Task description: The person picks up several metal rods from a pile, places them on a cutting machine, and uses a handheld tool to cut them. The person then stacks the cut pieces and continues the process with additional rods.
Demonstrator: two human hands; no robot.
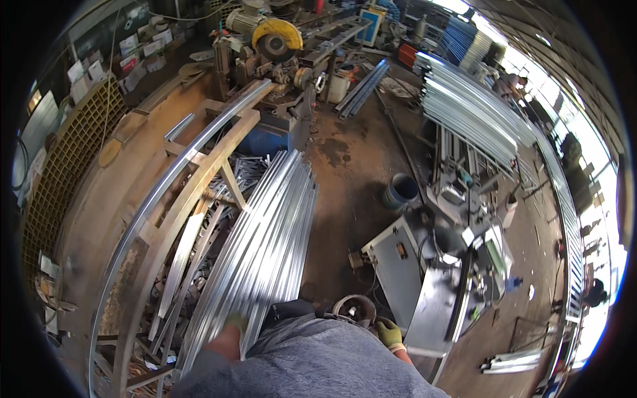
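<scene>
My left hand (235, 323), in a greenish glove and smeared by motion, is at the near end of a stack of long shiny metal profiles (265, 232). Whether it touches them cannot be made out. On my right side, close to my body, is my right hand (390, 335) in a yellow-green glove. Its fingers are partly hidden, and nothing shows in it. Just beside it stands a round, rusty metal container (353, 308). A single long metal tube (179, 162) lies along the wooden frame (206, 172) left of the stack.
A cut-off saw with a yellow guard (277, 38) stands ahead. On the right are a grey metal cabinet (396, 259), a dark bucket (401, 191) and a high stack of metal tubes (471, 103). Scrap offcuts (242, 174) lie under the frame. Another person (509, 85) is far right.
</scene>
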